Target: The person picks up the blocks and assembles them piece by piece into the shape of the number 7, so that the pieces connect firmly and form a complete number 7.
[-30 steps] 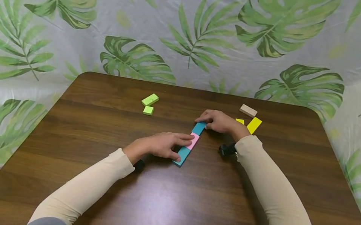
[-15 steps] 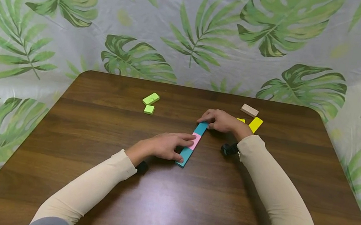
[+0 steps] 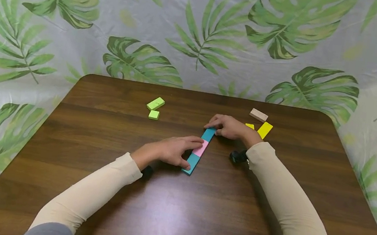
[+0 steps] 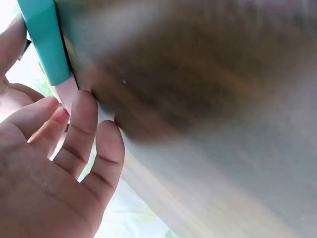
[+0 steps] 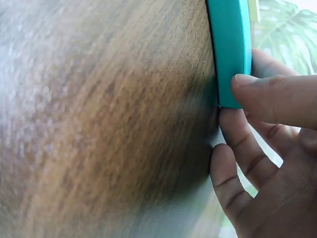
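Observation:
Three flat blocks lie end to end in a slanting row in the head view: a far teal block [image 3: 209, 133], a pink block [image 3: 200, 148] and a near teal block [image 3: 191, 163]. My left hand [image 3: 171, 151] rests against the row, its thumb on the near teal block and fingertips at the pink one. With thumb and fingers, my right hand [image 3: 231, 128] pinches the far end of the row. The right wrist view shows that thumb against the side of the teal block [image 5: 229, 49], with the other fingers around its end.
Two light green blocks [image 3: 156, 103], one long and one short, lie at the back left of the brown table [image 3: 109, 123]. Behind the right hand are a pale wooden block [image 3: 258, 115], a long yellow block [image 3: 264, 130] and a partly hidden yellow block [image 3: 249, 126].

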The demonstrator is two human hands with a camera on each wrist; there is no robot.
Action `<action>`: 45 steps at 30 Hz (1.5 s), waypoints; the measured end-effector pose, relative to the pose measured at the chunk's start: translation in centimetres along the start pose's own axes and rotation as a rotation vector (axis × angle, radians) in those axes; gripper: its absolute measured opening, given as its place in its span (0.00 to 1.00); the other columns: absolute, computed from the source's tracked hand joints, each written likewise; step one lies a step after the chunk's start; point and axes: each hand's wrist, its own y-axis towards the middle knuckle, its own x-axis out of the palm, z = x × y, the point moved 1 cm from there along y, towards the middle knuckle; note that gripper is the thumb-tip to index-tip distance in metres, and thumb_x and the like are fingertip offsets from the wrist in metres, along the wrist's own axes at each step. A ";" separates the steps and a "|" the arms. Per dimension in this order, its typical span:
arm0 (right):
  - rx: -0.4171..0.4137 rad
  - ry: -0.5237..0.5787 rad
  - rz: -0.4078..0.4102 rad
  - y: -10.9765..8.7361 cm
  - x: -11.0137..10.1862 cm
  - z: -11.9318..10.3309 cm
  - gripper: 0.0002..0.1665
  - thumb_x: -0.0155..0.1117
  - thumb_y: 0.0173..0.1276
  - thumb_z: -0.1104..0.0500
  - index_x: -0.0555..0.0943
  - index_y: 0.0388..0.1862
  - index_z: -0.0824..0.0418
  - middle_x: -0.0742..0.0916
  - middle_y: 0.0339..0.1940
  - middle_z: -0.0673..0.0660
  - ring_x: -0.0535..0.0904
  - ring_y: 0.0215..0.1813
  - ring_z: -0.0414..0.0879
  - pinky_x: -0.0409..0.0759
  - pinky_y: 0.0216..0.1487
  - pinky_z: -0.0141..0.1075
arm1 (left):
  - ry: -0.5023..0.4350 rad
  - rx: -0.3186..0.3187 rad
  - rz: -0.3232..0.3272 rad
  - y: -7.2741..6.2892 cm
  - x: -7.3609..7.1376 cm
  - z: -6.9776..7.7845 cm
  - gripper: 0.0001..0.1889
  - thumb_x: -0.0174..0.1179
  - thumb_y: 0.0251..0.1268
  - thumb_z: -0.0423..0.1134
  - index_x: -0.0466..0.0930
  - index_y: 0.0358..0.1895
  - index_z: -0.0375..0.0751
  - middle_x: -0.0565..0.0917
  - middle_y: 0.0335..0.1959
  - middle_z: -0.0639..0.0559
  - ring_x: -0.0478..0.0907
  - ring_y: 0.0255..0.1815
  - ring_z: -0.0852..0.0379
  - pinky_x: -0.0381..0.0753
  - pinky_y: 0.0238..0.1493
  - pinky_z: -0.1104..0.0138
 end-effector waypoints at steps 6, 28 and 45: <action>0.010 0.012 -0.004 0.1 0.2 0.1 0.25 0.58 0.67 0.72 0.83 0.60 0.56 0.81 0.58 0.59 0.76 0.57 0.54 0.75 0.59 0.48 | -0.047 0.012 -0.078 0.7 -0.4 -0.6 0.48 0.67 0.62 0.48 0.48 0.81 0.47 0.41 0.84 0.56 0.47 0.83 0.51 0.57 0.79 0.54; 0.019 0.011 -0.011 0.2 0.1 0.2 0.25 0.60 0.67 0.70 0.83 0.61 0.55 0.82 0.58 0.58 0.76 0.54 0.52 0.74 0.56 0.46 | -0.003 0.015 -0.162 1.7 -1.7 -0.8 0.53 0.69 0.59 0.53 0.44 0.81 0.53 0.36 0.84 0.60 0.43 0.84 0.51 0.53 0.80 0.52; 0.011 0.011 -0.017 0.1 0.1 0.5 0.24 0.61 0.67 0.70 0.84 0.60 0.54 0.81 0.59 0.58 0.76 0.58 0.53 0.74 0.61 0.50 | 0.010 0.005 -0.149 1.6 -1.5 -0.9 0.52 0.69 0.58 0.55 0.45 0.81 0.56 0.37 0.84 0.62 0.43 0.84 0.50 0.53 0.80 0.52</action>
